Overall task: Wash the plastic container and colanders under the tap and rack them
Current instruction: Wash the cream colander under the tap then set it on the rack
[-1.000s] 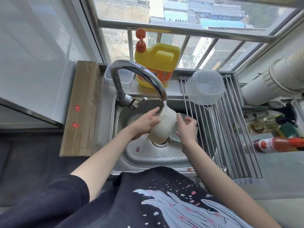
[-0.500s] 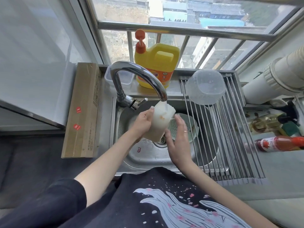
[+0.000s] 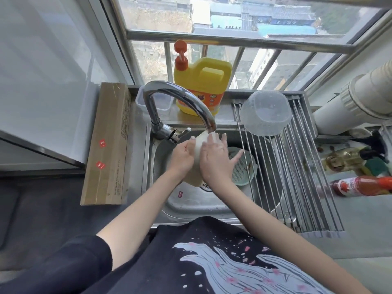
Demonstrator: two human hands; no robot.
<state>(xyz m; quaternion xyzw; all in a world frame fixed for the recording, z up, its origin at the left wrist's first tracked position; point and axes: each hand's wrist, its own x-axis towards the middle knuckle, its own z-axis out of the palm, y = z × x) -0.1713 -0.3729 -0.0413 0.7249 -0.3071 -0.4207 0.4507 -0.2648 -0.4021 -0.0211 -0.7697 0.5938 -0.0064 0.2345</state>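
A milky plastic container (image 3: 199, 149) is held tilted in the sink (image 3: 191, 204), its top right under the tap's spout (image 3: 210, 126). My left hand (image 3: 182, 155) grips its left side. My right hand (image 3: 216, 160) lies flat over its right side, fingers straight and spread. A pale green colander (image 3: 244, 168) sits in the sink's right half, partly hidden by my right hand and by the rack bars. A clear plastic bowl (image 3: 265, 113) rests upside down on the roll-up rack (image 3: 297, 187).
A yellow detergent jug (image 3: 201, 85) and a clear lidded box (image 3: 163, 102) stand on the ledge behind the tap. A long cardboard box (image 3: 106, 145) lies left of the sink. Bottles, one a red sauce bottle (image 3: 360, 185), crowd the counter right of the rack.
My right hand has moved up from below the container and now lies flat on its right side. The container is raised closer to the spout.
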